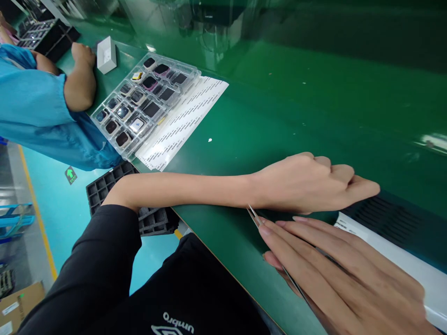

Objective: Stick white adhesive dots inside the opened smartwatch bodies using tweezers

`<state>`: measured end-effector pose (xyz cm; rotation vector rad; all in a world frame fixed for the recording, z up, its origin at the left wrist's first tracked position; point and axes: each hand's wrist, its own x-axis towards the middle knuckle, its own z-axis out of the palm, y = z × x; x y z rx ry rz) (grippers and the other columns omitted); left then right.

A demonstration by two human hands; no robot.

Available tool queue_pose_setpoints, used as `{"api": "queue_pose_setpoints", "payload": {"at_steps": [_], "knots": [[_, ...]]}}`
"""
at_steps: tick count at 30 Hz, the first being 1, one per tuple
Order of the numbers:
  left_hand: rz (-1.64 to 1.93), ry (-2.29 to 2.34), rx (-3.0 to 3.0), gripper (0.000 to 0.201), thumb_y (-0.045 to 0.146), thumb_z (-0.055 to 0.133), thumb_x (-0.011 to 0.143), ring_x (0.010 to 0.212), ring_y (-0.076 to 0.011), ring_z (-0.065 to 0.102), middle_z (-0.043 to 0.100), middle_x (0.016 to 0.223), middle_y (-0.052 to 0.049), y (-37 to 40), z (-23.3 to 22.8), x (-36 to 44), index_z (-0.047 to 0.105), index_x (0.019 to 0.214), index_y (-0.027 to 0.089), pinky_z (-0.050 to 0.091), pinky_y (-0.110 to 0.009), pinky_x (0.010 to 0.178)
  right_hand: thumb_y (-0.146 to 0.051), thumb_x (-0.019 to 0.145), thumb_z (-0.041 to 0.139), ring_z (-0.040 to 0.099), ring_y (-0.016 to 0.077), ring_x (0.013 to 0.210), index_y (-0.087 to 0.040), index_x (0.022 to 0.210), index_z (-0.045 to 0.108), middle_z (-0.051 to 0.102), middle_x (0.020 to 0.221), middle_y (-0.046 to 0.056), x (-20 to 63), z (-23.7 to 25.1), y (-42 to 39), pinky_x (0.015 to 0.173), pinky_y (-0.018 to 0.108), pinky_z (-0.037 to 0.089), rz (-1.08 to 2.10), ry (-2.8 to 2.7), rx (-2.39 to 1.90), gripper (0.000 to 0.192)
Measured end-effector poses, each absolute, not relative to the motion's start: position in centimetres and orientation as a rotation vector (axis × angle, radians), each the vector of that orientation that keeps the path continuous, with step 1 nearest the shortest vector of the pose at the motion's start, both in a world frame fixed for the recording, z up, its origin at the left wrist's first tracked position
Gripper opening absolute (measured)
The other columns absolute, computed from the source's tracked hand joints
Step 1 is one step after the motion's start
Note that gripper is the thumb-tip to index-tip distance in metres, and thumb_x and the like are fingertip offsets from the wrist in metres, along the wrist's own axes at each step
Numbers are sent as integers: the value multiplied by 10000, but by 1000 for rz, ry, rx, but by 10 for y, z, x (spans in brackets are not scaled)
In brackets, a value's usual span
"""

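Note:
My left hand (307, 184) lies on the green table (279, 107), forearm stretched across it, fingers curled shut with nothing visible in them. Its fingertips point at a dark ribbed tray (394, 214) at the right. Just below the left wrist, my right hand (342, 265) lies flat with its fingers stretched along a pair of metal tweezers (253, 217), whose tip pokes out toward that wrist. A white strip (394, 253) lies beside the right hand, partly covered by it.
A clear tray (146, 97) of several small square-screen devices sits at the far left, next to white label sheets (181, 122) and a small white box (106, 55). A co-worker's blue sleeve (35, 107) and arm rest there. A black foam tray (104, 186) sits below the table edge.

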<state>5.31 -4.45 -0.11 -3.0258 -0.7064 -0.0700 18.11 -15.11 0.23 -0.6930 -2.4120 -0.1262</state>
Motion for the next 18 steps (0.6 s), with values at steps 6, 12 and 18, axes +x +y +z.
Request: {"api": "queue_pose_setpoints", "payload": {"at_steps": [6, 12, 18], "knots": [[-55, -715, -3009, 703, -69, 98, 1001, 829, -174, 722, 738, 1043, -90, -45, -1, 52, 698, 1296, 147, 396, -309, 648, -132, 961, 692, 791, 221, 1028, -204, 1216, 747, 824, 1122, 43, 184, 1, -152, 989, 395, 654, -135, -2403, -710, 271], [-59, -711, -3013, 680, -63, 116, 1002, 843, -172, 723, 737, 1037, -92, -45, 0, 52, 698, 1289, 139, 372, -302, 644, -116, 915, 728, 796, 236, 998, -194, 1149, 786, 829, 1100, 47, 183, 1, -150, 943, 394, 675, -149, -2430, -675, 253], [-71, -711, -3023, 665, -57, 122, 1002, 853, -177, 717, 733, 1053, -101, -45, -2, 52, 689, 1292, 133, 369, -303, 656, -94, 933, 693, 784, 229, 1022, -224, 1130, 798, 837, 1063, 46, 178, -11, -155, 1022, 392, 633, -125, -2293, -732, 258]]}}
